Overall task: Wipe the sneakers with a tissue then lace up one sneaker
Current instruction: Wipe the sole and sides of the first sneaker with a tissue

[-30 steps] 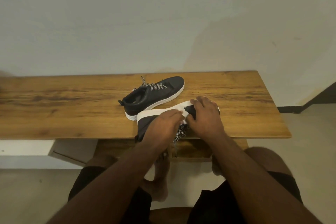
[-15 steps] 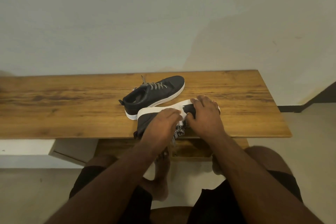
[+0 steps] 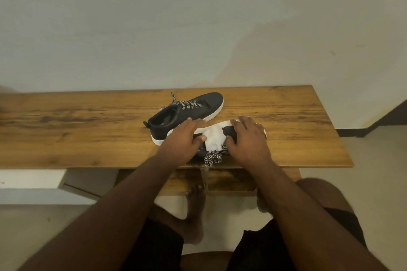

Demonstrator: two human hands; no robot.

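here the tissue (image 3: 213, 141) lies between both hands' grips, left (image 3: 184, 140) loosened, right (image 3: 246, 140) pressing sneaker (image 3: 229, 133).

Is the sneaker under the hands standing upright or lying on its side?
On its side: the near sneaker shows its white sole edge on top, and its laces spill toward the table front.

Wooden surface (image 3: 286, 116), upright sneaker (image 3: 189, 112) at centre, tipped sneaker (image 3: 229, 132) just beside at 5 o'clock

No readable text — no labels, no brands.
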